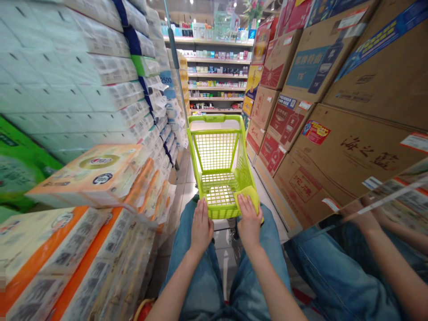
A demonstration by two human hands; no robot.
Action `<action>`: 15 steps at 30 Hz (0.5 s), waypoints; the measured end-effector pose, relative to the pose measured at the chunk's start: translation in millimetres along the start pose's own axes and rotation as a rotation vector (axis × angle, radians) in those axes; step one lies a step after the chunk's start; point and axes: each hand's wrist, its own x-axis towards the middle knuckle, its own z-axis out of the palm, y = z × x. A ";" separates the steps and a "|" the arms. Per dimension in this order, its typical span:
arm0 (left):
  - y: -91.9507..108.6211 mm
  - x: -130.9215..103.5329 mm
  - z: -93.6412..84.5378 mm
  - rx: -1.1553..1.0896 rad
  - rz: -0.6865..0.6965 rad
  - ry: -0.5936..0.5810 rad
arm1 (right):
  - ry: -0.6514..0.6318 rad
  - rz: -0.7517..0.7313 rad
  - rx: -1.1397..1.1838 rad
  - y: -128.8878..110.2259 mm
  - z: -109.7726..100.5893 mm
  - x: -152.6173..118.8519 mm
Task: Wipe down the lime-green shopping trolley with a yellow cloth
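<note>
A lime-green shopping basket cart (217, 171) with grid walls stands between my knees. My right hand (250, 216) presses a yellow cloth (253, 196) over the basket's near right corner, its thumb wrapped toward the side. At the near left corner, my left hand (201, 226) rests with fingers stretched out along the basket's edge, holding nothing that I can see. The cart's floor shows through the grid, and its far end carries a green handle (216, 118).
Packs of tissue paper (90, 171) are stacked close on the left. Cardboard cartons (364, 151) rise on the right, with a reflective panel (337, 263) below mirroring legs and arms. A thin pole (177, 62) stands at the cart's far left. Shelves of small goods (217, 82) close the aisle.
</note>
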 end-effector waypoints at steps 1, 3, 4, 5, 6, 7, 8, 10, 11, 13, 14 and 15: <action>-0.4 -0.4 -0.3 0.002 0.001 -0.003 | -0.017 -0.010 0.011 -15.4 5.5 -2.5; -1.7 -1.2 -1.2 0.010 0.010 -0.010 | -0.066 -0.065 0.060 -46.7 16.2 -6.7; -2.4 -1.4 -1.9 0.013 0.011 -0.013 | -0.084 -0.090 0.094 -59.8 20.5 -7.9; -3.0 -1.6 -2.7 0.013 0.011 -0.016 | -0.095 -0.108 0.128 -69.8 23.6 -8.4; -3.4 -1.7 -3.6 0.011 0.010 -0.020 | -0.100 -0.125 0.157 -75.9 25.3 -8.6; -3.7 -1.6 -4.6 0.009 0.010 -0.024 | -0.104 -0.147 0.178 -77.9 25.6 -8.6; -3.7 -1.6 -5.5 0.009 0.013 -0.030 | -0.106 -0.177 0.187 -75.7 24.5 -8.7; -3.3 -1.5 -6.9 0.014 0.031 -0.043 | -0.106 -0.252 0.178 -60.5 19.1 -9.7; -3.0 -1.5 -7.3 0.020 0.035 -0.045 | -0.103 -0.285 0.161 -48.6 15.2 -10.3; -2.5 -1.6 -7.2 0.030 0.033 -0.047 | -0.079 -0.311 0.107 -20.2 6.2 -10.5; -2.3 -1.7 -6.8 0.032 0.028 -0.047 | -0.062 -0.299 0.076 -5.2 1.5 -9.6; -2.2 -1.7 -6.3 0.033 0.025 -0.047 | -0.043 -0.273 0.043 9.1 -2.9 -8.0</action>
